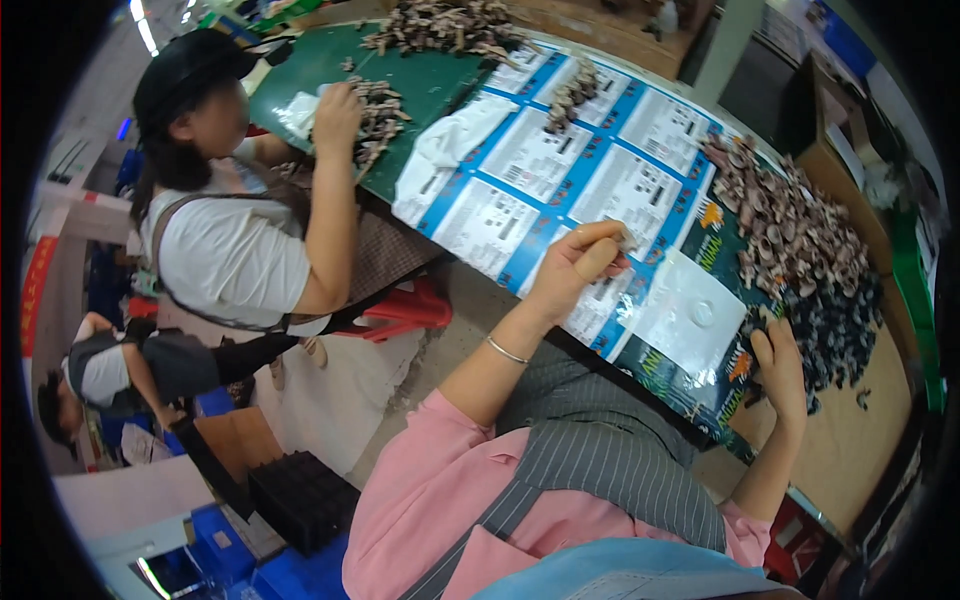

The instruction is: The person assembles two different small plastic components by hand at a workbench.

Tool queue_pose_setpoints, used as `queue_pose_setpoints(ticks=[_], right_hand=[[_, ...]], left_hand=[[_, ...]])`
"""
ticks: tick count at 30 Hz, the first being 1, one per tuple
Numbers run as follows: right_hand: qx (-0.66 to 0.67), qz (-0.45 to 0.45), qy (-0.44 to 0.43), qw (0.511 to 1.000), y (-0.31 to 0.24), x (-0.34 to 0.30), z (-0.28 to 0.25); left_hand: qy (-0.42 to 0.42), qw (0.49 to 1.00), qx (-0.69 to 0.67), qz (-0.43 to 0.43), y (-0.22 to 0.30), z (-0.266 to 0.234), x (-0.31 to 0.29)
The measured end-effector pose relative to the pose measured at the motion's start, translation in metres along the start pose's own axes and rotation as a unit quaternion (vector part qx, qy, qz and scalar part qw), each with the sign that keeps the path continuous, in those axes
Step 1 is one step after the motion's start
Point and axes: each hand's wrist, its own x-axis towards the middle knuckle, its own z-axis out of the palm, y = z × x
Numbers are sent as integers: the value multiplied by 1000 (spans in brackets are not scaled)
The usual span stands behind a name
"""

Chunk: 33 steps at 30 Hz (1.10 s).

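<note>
My left hand [578, 268] is closed in a pinch above the blue-and-white printed sheet [520, 165]; a small pale thing shows at its fingertips, too small to name. Tan covers sit on some of its fingers. My right hand [783, 368] rests beside a heap of small dark pieces [835, 335], thumb and fingers curled together, and what they hold is hidden. Between my hands lies a square whitish plastic packet [665, 318] with a round clear shape on it. A larger heap of small brownish-pink pieces [790, 220] spreads beyond my right hand.
A short row of small pieces [570, 95] lies on the sheet's far part. At left, a co-worker [235, 230] sits by a green tabletop [300, 75] with brown heaps. A red stool [410, 308] stands under them. Another person [140, 370] bends near black crates [300, 500].
</note>
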Motion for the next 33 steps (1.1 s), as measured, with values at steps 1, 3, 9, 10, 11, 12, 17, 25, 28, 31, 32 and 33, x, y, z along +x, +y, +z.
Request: queue_pose_setpoints(ticks=[1,3,9,10,11,12,17,25,28,31,32,33], right_hand=[[-7,4,17,1000,9,2,0],[145,95,48,984,-3,7,1],[148,34,132,979,-11,12,13],[158,20,129,979,-12,11,15],[152,24,133,979,-12,7,14],[140,0,139,980,-13,2,11],[175,-143,131,965,-34,-3,21],[-8,-281,156,947,-48,12,46],[-17,-283,164,945,-49,10,45],[18,-283,185,941,-50,11,46],[41,-287,200,936,-51,11,46],[41,-287,199,936,-51,9,46]], left_hand=[[-16,1000,3,13,-6,-3,5],[-9,1000,9,19,-6,-9,5],[25,999,12,40,11,-5,-2],[20,999,3,48,10,-6,0],[14,999,-2,45,8,-6,1],[16,999,-10,29,6,-6,3],[25,998,-44,-24,6,6,-16],[-10,999,-25,-29,-8,21,-22],[-19,1000,9,-20,-9,24,-24],[-15,999,45,-18,-7,29,-23],[-14,999,44,-25,-6,30,-23],[-14,999,44,-25,-6,31,-22]])
